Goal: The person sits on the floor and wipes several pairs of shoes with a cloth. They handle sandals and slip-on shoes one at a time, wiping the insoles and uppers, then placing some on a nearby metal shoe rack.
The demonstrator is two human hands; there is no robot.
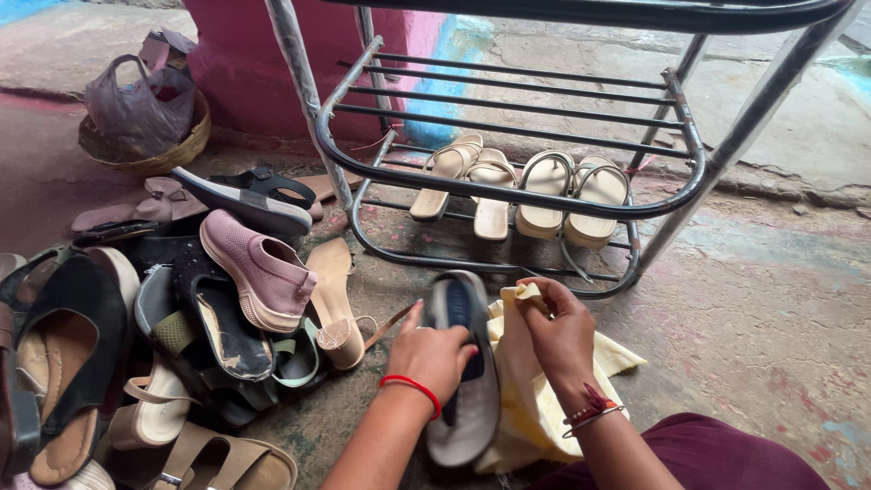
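head view: grey shoe (467, 381) lengthwise upright in left hand (434, 354), toe up.

Metal shoe rack (508, 195) stood on the concrete floor; two pairs of beige sandals (522, 195) sat on its lowest shelf. Mixed shoe pile (181, 336) lay left, pink shoe (259, 269) on top. Woven basket (150, 150) held a plastic bag (136, 104).

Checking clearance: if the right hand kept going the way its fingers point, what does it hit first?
The right hand, pinching the yellow cloth, points up-left at the grey shoe held by the left hand. It would probably meet that shoe's toe end first; depth is unclear, so it might pass over toward the metal shoe rack.
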